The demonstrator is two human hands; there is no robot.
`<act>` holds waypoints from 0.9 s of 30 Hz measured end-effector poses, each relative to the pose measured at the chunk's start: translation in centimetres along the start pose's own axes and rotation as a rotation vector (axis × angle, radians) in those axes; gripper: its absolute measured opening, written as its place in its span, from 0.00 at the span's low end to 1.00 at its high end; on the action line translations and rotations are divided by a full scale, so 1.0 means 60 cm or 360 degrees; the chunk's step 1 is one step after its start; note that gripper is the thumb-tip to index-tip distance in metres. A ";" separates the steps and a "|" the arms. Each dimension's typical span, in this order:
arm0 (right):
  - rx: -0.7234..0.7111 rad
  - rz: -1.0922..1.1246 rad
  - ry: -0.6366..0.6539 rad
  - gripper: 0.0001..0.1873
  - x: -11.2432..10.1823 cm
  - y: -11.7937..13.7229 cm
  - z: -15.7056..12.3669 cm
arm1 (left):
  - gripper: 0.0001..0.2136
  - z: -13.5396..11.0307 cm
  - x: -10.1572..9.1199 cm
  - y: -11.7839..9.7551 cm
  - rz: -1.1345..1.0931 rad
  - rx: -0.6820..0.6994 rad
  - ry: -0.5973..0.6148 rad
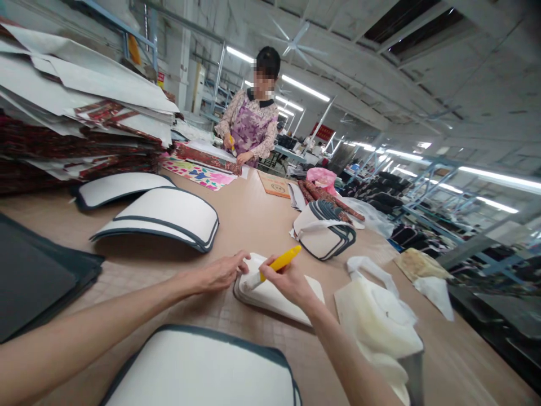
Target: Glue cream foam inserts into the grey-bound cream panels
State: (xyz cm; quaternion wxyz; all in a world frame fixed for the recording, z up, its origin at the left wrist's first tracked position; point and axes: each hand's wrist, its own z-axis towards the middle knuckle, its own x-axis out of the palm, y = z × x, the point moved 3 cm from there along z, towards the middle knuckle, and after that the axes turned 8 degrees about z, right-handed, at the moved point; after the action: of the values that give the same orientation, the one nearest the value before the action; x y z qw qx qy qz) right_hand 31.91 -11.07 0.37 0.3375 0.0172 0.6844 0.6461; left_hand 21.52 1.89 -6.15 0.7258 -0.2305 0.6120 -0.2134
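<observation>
In my right hand (pixel 289 280) is a paintbrush (pixel 283 260) with a yellow handle, its fingers closed around it. The pale bristles slant down onto the left end of a small stack of white rounded panels (pixel 291 296) lying flat on the table. My left hand (pixel 224 272) is at the far left corner of this stack, fingers bent and closed on the edge of the top panel. Just right of the stack stands a cut-open whitish plastic jug (pixel 376 313) with a handle; its contents are hidden.
Curved white panels with dark borders (pixel 169 211) lie beyond my left arm, and another pile (pixel 211 372) is nearest me. Dark sheets (pixel 38 276) lie at left, below a tall paper stack (pixel 84 96). A bundle of panels (pixel 323 231) is tied. Across the table (pixel 253 217) a person (pixel 253 118) holds a brush.
</observation>
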 end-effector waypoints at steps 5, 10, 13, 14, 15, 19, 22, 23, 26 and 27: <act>0.0159 -0.0154 -0.0097 0.10 -0.081 -0.046 -0.053 | 0.16 -0.006 -0.005 -0.017 0.0088 0.0021 0.0028; 0.0311 -0.0371 -0.0309 0.10 -0.213 -0.081 -0.126 | 0.14 -0.011 -0.012 -0.039 0.0394 0.0055 0.0134; 0.0314 -0.0422 -0.0410 0.10 -0.239 -0.069 -0.144 | 0.09 -0.006 -0.011 -0.041 0.0465 0.0133 0.0143; 0.0294 -0.0418 -0.0445 0.11 -0.238 -0.060 -0.145 | 0.08 -0.005 -0.010 -0.041 0.0487 0.0165 0.0145; 0.0267 -0.0404 -0.0478 0.11 -0.233 -0.048 -0.145 | 0.08 -0.004 -0.010 -0.042 0.0505 0.0189 0.0150; 0.0132 -0.0296 -0.0578 0.14 -0.202 0.000 -0.134 | 0.05 -0.005 -0.009 -0.045 0.0565 0.0201 0.0172; 0.0081 -0.0212 -0.0620 0.17 -0.180 0.026 -0.132 | 0.04 -0.003 -0.014 -0.050 0.0555 0.0211 0.0198; 0.0081 -0.0181 -0.0635 0.17 -0.175 0.033 -0.135 | 0.05 -0.003 -0.020 -0.053 0.0536 0.0208 0.0198; 0.0097 -0.0071 -0.0666 0.19 -0.158 0.052 -0.153 | 0.12 -0.020 -0.057 -0.073 0.0463 0.0147 0.0129; 0.0106 -0.0047 -0.0664 0.19 -0.152 0.059 -0.161 | 0.12 -0.036 -0.074 -0.086 0.0434 0.0113 0.0090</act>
State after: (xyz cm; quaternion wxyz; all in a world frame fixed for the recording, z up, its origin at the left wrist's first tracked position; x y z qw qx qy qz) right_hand 32.81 -23.09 6.93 0.4807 0.1518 0.6209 0.6003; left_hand 18.52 0.21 0.14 0.7382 -0.1132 0.6500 -0.1407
